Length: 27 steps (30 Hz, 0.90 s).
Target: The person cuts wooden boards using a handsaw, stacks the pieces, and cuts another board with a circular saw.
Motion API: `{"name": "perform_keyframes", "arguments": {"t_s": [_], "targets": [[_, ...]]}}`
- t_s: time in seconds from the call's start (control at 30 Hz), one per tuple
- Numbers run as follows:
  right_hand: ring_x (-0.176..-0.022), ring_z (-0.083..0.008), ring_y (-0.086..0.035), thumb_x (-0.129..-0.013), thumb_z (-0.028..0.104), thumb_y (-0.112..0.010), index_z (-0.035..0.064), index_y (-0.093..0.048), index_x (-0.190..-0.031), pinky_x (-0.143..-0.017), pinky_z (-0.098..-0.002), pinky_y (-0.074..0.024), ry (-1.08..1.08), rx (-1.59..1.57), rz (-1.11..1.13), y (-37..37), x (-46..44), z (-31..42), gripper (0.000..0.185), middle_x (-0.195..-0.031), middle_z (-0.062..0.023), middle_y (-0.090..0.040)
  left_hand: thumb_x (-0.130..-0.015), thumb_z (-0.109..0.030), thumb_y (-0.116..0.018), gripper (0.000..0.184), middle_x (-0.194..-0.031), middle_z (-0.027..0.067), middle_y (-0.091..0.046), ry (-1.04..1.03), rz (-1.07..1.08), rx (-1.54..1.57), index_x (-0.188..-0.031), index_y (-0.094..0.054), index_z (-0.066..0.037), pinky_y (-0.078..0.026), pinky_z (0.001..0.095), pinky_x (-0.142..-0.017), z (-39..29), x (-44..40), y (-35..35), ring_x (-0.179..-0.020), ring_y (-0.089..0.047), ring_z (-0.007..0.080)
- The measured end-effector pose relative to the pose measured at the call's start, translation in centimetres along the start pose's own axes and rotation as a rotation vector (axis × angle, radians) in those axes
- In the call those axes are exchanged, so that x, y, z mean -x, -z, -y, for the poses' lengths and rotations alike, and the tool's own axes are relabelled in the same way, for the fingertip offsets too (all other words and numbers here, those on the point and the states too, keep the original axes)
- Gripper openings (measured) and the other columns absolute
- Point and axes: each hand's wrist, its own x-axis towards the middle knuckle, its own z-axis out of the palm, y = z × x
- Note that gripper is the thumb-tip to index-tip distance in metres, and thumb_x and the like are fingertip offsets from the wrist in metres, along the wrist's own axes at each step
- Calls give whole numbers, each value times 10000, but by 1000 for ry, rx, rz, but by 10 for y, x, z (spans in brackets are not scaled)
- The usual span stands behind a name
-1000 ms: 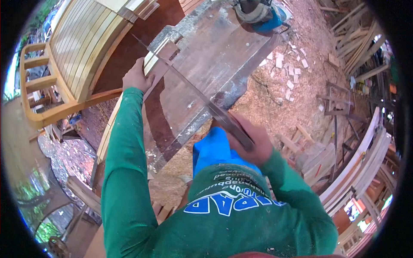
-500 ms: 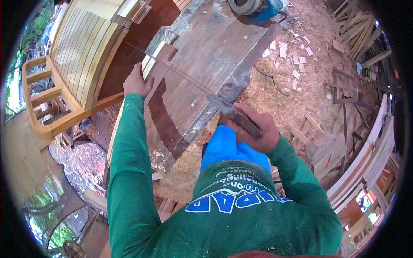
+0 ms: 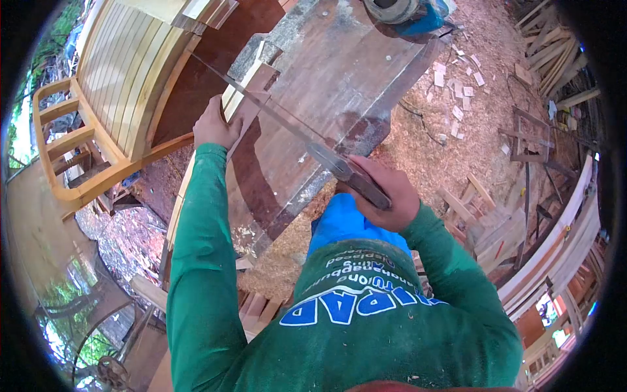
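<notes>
My right hand (image 3: 390, 196) is wrapped round the dark handle of a handsaw (image 3: 287, 126). Its long thin blade runs up and left across a wooden board (image 3: 249, 117), just beyond my left hand (image 3: 217, 123). That hand grips the board from its left side, fingers over the pale edge and thumb towards the brownish face. The board lies on a worn worktable (image 3: 320, 85), its near part hidden behind my left forearm. How deep the blade sits in the wood I cannot tell.
A blue power tool (image 3: 428, 25) stands at the table's far corner. A curved, slatted wooden piece of furniture (image 3: 130, 72) with a ladder-like frame (image 3: 68, 140) is at the left. Small offcuts (image 3: 458, 91) litter the sawdust-covered ground, and stacked lumber (image 3: 555, 59) stands at the right.
My right hand has pushed the saw a little forward and left along the cut line. The left hand keeps its place on the board, while the view has shifted slightly.
</notes>
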Motion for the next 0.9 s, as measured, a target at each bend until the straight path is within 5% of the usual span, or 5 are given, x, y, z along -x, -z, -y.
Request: {"name": "perform_keyframes", "arguments": {"t_s": [0.13,0.33,0.5,0.7,0.9], "targets": [[-793,-428,-712,-814,86,-715,91,-459,-1517,-710,-457,-570,-30,16,117,-13,-43,1,748,-890,-207,-706,-807,-364,-815,672,-1088,224,-723,-12,15,7,-1347,-531,-82,-562,542,-854,5,-1,-3,-1014,-700,454],[-984,-441,-700,-808,66,-708,91,-404,-1546,-824,-443,-570,-57,100,141,-40,-78,-10,798,-1039,-253,-698,-812,-350,-806,632,-1053,214,-719,-41,-21,45,-1319,-535,-86,-560,544,-840,5,-1,-2,-1006,-700,454],[-1016,-278,-734,-853,51,-729,36,-539,-1442,-867,-379,-563,-180,-69,66,7,0,6,619,-1146,-144,-731,-824,-337,-787,634,-1140,213,-701,0,50,75,-1349,-527,-95,-554,543,-895,6,0,4,-1054,-688,452],[-773,-80,-615,-884,68,-752,1,-666,-1286,-695,-260,-516,-589,-193,-260,61,66,-2,417,-960,-12,-701,-836,-377,-746,618,-1273,176,-660,84,121,138,-1353,-535,-114,-548,545,-933,-3,4,26,-1106,-674,420],[-801,-114,-637,-887,86,-744,-20,-638,-1334,-717,-274,-529,-282,252,-265,90,39,-23,471,-1012,-36,-700,-783,-271,-774,581,-1227,180,-674,89,24,186,-1300,-576,-95,-554,517,-930,2,16,14,-1079,-682,415]]}}
